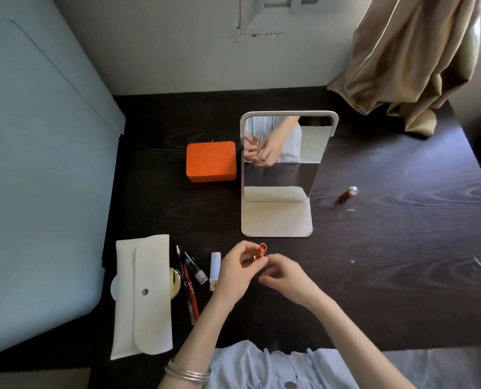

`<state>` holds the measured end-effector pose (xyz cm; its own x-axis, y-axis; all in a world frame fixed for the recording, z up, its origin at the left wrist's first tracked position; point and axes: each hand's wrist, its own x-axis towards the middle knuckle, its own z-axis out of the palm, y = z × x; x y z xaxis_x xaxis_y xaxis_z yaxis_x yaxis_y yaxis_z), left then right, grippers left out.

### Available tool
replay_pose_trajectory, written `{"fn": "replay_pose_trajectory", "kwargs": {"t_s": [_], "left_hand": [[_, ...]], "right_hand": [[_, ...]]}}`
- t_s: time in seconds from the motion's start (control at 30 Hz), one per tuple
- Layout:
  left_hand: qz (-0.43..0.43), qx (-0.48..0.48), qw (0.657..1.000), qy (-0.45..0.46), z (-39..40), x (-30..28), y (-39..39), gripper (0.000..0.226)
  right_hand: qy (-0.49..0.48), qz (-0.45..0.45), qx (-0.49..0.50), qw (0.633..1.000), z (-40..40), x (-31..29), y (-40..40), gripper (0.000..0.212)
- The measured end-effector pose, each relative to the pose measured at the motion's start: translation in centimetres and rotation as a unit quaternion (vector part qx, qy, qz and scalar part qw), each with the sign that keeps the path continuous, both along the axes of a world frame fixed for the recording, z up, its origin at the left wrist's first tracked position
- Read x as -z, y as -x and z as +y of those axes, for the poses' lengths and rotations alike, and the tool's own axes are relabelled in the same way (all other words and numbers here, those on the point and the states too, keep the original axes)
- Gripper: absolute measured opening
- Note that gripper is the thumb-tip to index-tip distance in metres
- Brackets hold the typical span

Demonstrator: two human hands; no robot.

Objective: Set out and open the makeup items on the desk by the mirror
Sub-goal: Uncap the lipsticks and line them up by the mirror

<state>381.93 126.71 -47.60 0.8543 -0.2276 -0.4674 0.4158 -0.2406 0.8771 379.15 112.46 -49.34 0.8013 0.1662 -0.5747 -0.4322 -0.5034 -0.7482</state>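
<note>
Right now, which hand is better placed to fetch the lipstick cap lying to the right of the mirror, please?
Right hand: it sits nearer the cap and grips nothing firmly, while the left hand holds the lipstick tube.

Dark wood-grain desk [374,276]; matt cloth pouch [141,299] — glossy metallic lipstick tube [261,249].

left hand [235,272] grips lipstick [261,250] | right hand [285,273] beside | mirror [282,158] behind

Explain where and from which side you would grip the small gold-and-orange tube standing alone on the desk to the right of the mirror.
Pinch the gold-and-orange tube around its orange barrel, coming from above and the right. It stands alone on the desk, clear of the mirror; its round silvery top looks a poorer hold.
</note>
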Motion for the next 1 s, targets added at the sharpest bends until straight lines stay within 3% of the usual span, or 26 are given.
{"fn": "replay_pose_trajectory", "kwargs": {"t_s": [0.43,0.77,0.87,1.0], "left_hand": [[-0.008,0.000,1.000,-0.016,0.0,-1.3,0.8,0.017],[-0.018,-0.008,0.998,-0.063,-0.2,-2.2,1.2,0.014],[0.000,0.015,0.998,-0.060,0.1,-2.5,0.9,0.010],[0.037,0.057,0.998,0.000,0.7,-3.1,0.5,0.013]], "right_hand": [[-0.089,-0.070,0.038,0.993,0.5,-1.2,0.0,0.025],[-0.051,-0.093,0.111,0.988,0.8,-0.5,1.4,0.026],[-0.109,-0.076,0.067,0.989,0.6,-0.7,1.6,0.016],[-0.198,-0.014,0.059,0.978,0.4,-1.6,2.0,0.024]]}}
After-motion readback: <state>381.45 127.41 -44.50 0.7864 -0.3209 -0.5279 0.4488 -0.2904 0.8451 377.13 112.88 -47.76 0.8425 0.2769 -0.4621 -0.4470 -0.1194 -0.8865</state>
